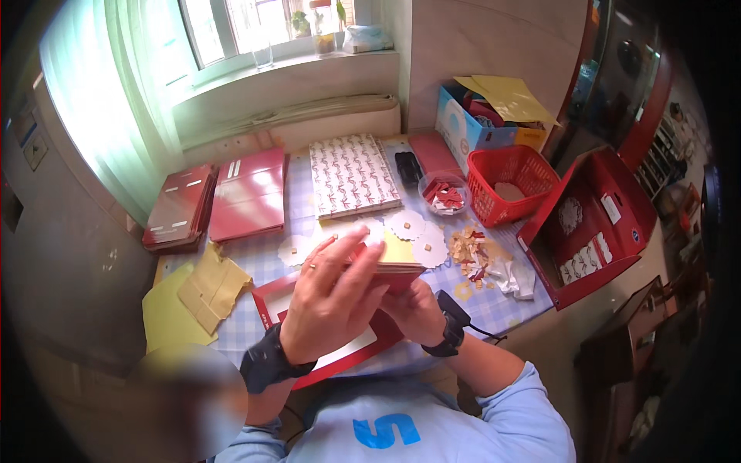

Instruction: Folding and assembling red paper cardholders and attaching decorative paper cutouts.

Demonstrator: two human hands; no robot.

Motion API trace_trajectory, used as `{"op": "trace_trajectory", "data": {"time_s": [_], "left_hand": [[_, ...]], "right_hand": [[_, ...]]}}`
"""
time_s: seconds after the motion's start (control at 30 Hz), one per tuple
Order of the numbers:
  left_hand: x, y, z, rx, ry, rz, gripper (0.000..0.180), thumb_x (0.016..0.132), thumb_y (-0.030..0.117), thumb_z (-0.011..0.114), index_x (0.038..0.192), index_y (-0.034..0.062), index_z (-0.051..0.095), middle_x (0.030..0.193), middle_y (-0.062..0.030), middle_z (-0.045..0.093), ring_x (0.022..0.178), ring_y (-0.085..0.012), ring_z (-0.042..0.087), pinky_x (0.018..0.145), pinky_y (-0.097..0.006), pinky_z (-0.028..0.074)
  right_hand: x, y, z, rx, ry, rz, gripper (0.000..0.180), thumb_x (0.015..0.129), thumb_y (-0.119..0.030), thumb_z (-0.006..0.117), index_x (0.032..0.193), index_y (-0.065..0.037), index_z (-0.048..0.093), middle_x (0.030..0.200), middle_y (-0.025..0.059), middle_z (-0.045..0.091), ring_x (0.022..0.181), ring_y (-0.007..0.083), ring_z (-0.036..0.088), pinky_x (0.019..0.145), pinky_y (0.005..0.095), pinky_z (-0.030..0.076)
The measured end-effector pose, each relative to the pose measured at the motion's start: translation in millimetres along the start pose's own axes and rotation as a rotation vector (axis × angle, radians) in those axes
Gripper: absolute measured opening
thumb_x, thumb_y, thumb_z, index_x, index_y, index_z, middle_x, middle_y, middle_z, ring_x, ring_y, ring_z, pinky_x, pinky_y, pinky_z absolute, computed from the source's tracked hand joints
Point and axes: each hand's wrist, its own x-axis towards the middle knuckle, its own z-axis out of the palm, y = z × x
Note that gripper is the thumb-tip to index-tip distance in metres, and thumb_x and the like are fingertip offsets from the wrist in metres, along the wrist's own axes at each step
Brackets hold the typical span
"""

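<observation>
Above the front of the table, my right hand (417, 312) grips the near edge of a small stack of card pieces (399, 268), layered at the edge, with red and yellow faces. My left hand (332, 289) has its fingers stretched out and slightly apart against the stack's left side, hiding much of it. Beneath both hands lies a flat red card frame (270, 297) with a white area inside, partly covered by my arms. Round white scalloped paper doilies (430, 245), each with a small tan square, lie just beyond the stack.
Red flat panels (248, 193) are piled at the back left, patterned white boards (351, 176) beside them. Yellow paper (174, 309) lies left. Rightward are a tub of red and white pieces (444, 194), a red basket (509, 185), loose scraps (471, 255) and an open red box (594, 231).
</observation>
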Motion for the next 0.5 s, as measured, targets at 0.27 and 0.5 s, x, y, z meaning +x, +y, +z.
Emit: {"op": "trace_trajectory", "data": {"time_s": [0.27, 0.5], "left_hand": [[-33.0, -1.7, 14.0, -1.364, 0.067, -0.677, 0.062, 0.095, -0.001, 0.045, 0.148, 0.0044, 0.013, 0.134, -0.015, 0.044, 0.115, -0.0182, 0.051, 0.096, -0.032, 0.041], [-57.7, 31.4, 34.8, -1.144, 0.311, -0.782, 0.063, 0.093, -0.003, 0.039, 0.148, 0.0073, 0.011, 0.138, -0.0138, 0.042, 0.124, -0.0185, 0.045, 0.103, -0.032, 0.036]], "right_hand": [[10.1, -38.1, 6.5, 0.192, -0.064, 0.197, 0.039, 0.094, -0.005, 0.056, 0.13, -0.001, 0.042, 0.125, 0.0077, 0.055, 0.115, 0.0144, 0.052, 0.099, 0.0307, 0.043], [-2.8, -23.7, 16.7, 0.358, 0.055, 0.397, 0.038, 0.094, -0.005, 0.052, 0.131, -0.002, 0.041, 0.129, 0.0093, 0.051, 0.119, 0.0182, 0.05, 0.103, 0.0355, 0.04]]}}
